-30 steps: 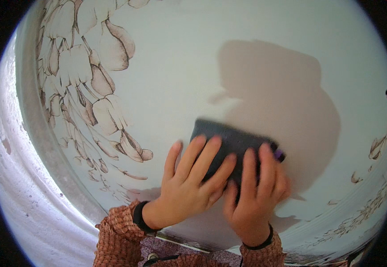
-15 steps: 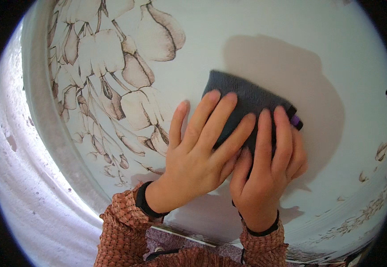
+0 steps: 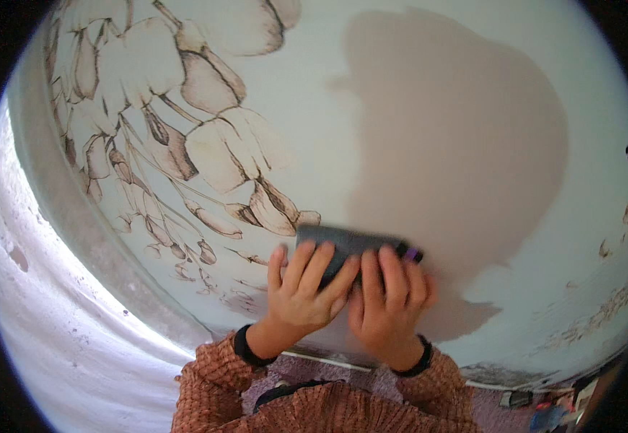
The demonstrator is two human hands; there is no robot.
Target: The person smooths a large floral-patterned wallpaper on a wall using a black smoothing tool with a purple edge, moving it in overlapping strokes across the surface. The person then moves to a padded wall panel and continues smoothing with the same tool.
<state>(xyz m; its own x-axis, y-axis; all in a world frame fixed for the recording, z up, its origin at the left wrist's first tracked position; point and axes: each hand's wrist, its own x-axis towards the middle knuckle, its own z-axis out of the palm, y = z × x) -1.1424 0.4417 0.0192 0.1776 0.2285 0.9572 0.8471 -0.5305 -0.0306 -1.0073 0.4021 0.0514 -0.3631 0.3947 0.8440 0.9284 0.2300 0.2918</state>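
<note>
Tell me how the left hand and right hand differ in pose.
The left hand fans its fingers wider; the right hand keeps its fingers closer together. The left hand covers the left part of the cloth; the right hand lies toward its right end, near the purple tab. Both lie palm down, with a black band at the wrist.
</note>
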